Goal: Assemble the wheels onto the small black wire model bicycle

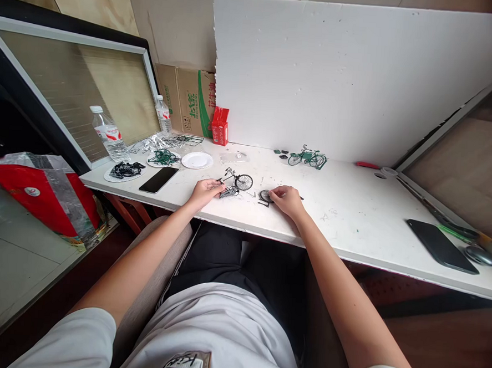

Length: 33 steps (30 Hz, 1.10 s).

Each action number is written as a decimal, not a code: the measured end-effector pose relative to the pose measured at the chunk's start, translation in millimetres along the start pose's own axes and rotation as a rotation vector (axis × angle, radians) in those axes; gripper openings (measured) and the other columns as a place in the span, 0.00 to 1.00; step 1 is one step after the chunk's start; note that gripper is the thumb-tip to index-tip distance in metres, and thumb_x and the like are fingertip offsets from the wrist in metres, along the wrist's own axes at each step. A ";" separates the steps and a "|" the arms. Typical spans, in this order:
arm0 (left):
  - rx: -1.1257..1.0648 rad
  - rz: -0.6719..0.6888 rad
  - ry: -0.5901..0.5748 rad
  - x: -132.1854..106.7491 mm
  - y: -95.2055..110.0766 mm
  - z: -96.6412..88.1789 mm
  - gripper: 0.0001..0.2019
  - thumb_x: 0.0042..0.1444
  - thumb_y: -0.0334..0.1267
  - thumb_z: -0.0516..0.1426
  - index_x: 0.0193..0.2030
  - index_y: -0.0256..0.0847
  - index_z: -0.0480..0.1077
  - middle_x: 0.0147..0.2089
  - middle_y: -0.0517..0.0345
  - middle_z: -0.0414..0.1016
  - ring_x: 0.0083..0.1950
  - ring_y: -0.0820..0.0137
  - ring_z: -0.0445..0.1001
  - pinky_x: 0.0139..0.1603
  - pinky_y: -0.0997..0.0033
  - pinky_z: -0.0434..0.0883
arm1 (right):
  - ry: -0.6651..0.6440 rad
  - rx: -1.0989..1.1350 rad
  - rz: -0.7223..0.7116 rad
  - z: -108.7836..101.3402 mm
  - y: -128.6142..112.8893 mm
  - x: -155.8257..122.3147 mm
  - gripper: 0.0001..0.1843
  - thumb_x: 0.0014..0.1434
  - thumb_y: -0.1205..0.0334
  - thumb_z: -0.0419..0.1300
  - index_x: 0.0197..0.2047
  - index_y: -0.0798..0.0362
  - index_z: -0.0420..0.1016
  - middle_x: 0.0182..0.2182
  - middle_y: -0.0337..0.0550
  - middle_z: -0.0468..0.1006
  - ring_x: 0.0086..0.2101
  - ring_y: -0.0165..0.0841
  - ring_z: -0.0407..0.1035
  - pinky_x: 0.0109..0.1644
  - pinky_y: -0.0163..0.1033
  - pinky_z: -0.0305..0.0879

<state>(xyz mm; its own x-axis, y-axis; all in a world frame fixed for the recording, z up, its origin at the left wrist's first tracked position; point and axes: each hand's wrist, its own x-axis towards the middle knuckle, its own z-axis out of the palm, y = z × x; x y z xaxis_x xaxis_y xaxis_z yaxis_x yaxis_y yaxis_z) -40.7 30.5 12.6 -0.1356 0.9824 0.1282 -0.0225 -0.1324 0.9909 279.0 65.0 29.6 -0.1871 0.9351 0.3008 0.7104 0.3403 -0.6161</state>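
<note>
My left hand [206, 191] rests on the white table [344, 212] with its fingers closed on the frame of a small black model bicycle [234, 183], which lies partly built with one wheel attached. My right hand [285, 200] sits a little to the right, fingers pinched on a loose black wheel piece [265, 196]. Small black parts lie scattered on the table between and around the two hands.
A finished green model bicycle [308, 157] stands at the back by a white foam board [353, 74]. Left are a black phone [159, 179], paper plates [197, 160] with parts, two water bottles [108, 135] and a red box [220, 126]. Another phone [441, 245] and a mouse [480, 255] lie right.
</note>
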 end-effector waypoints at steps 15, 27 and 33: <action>0.007 0.007 -0.002 0.8 -2.0 -1.1 0.30 0.40 0.55 0.75 0.43 0.33 0.78 0.46 0.39 0.85 0.48 0.55 0.82 0.42 0.64 0.76 | -0.038 0.017 -0.069 -0.5 2.9 1.0 0.15 0.66 0.50 0.63 0.38 0.52 0.86 0.38 0.48 0.86 0.38 0.39 0.76 0.43 0.40 0.68; 0.027 0.024 -0.006 2.6 -4.3 -2.7 0.28 0.43 0.54 0.74 0.43 0.34 0.79 0.45 0.40 0.85 0.47 0.56 0.82 0.42 0.63 0.76 | -0.055 0.074 0.010 -0.3 5.2 3.0 0.13 0.67 0.54 0.62 0.39 0.53 0.83 0.40 0.48 0.86 0.39 0.39 0.76 0.44 0.40 0.66; 0.025 0.034 -0.012 3.3 -5.4 -3.2 0.28 0.43 0.54 0.74 0.43 0.33 0.78 0.45 0.40 0.85 0.45 0.58 0.82 0.41 0.64 0.76 | -0.050 0.096 0.009 -0.2 7.2 4.2 0.15 0.68 0.52 0.59 0.39 0.53 0.82 0.37 0.47 0.84 0.37 0.38 0.74 0.43 0.40 0.65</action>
<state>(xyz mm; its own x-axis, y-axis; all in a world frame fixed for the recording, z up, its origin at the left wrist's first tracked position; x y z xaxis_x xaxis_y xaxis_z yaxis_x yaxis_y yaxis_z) -44.1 34.0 7.5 -0.1242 0.9790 0.1619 0.0064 -0.1624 0.9867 283.5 71.4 26.5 -0.2166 0.9411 0.2598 0.6443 0.3377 -0.6861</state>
